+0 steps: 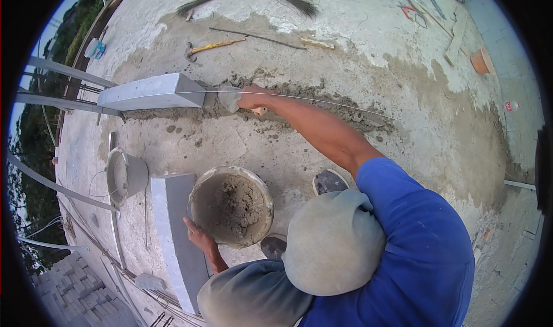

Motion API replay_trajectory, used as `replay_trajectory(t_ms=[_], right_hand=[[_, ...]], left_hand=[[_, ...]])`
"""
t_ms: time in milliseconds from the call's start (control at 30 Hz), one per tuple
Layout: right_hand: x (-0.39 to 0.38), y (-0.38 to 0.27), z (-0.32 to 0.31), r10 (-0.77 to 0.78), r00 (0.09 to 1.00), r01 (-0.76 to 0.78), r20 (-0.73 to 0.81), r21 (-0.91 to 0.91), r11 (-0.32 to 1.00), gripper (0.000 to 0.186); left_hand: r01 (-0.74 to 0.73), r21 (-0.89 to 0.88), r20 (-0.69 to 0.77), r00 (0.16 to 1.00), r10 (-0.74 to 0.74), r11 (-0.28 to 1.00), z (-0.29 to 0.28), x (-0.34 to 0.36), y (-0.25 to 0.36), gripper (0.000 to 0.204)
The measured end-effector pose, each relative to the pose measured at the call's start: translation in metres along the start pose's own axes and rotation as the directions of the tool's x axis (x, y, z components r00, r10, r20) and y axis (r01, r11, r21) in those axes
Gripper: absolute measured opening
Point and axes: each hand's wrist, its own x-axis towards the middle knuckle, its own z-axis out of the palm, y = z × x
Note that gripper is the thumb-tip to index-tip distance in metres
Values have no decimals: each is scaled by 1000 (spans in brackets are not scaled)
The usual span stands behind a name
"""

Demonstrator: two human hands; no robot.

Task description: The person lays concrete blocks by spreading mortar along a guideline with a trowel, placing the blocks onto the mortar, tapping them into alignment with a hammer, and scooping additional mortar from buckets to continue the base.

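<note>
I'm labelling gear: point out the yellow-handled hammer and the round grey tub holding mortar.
Yellow-handled hammer (216, 46): head view, on its handle.
Round grey tub (264, 205): head view, on its inner wall, right side.

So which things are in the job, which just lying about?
Apparently in use:
trowel, in right hand
mortar bucket, beside left hand
mortar bed
string line
grey block along the string

Seemingly idle:
hammer
bristle bundle
orange-brown container
wood strip

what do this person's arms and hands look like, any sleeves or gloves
The right arm has a short, plain blue sleeve and is bare below it. The right grip and left grip are ungloved. The left sleeve is hidden.
</note>
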Motion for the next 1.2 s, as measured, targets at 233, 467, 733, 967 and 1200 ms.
replay_trajectory(t_ms=[233, 467, 733, 967, 1200], right_hand=[[-120, 63, -3, -144, 984, 78, -102, -479, 874, 31], [-294, 185, -74, 146, 956, -236, -253, -373, 897, 28], [-380, 262, -80, 188, 921, -301, -341, -319, 899, 32], [-411, 260, -50, 140, 792, -380, -594, -302, 874, 32], [-378, 268, -33, 121, 898, -279, -422, -335, 900, 30]], left_hand=[[-70, 234, 15, 998, 68, 970, -29, 8, -9, 65], [-75, 204, -27, 996, 82, 976, -19, 12, -16, 64], [-42, 180, -28, 998, 48, 983, -23, 6, -7, 68], [35, 129, -22, 999, -32, 991, -5, -3, -5, 70], [38, 56, -56, 998, -35, 998, -14, 4, -3, 66]])
